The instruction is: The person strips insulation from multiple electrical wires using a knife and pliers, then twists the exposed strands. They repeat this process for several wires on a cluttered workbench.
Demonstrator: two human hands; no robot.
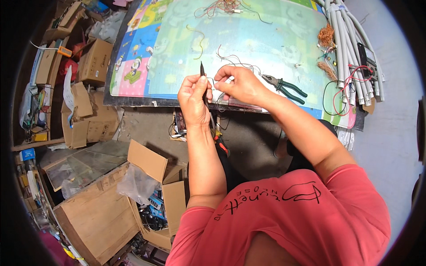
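Near the table's front edge, my left hand [197, 95] grips a slim black pointed tool [202, 68], its tip up. Just right of it, my right hand [230, 82] has finger and thumb pinched on what looks like a thin wire [212, 80]. A yellow wire [202, 37] lies beyond the tool's tip, and dark wires [237, 60] lie behind my right hand. Green-handled pliers [290, 93] rest right of that hand. A tangle of red wires [217, 6] lies at the far side of the mat [173, 53].
Pale conduit pipes [341, 44], copper wire [326, 34] and a meter with leads [367, 60] are at the table's right. Cardboard boxes [91, 62] fill shelves at the left. An open carton [173, 204] and plywood [95, 208] sit lower left. A red-and-black handled tool [222, 144] is below the table edge.
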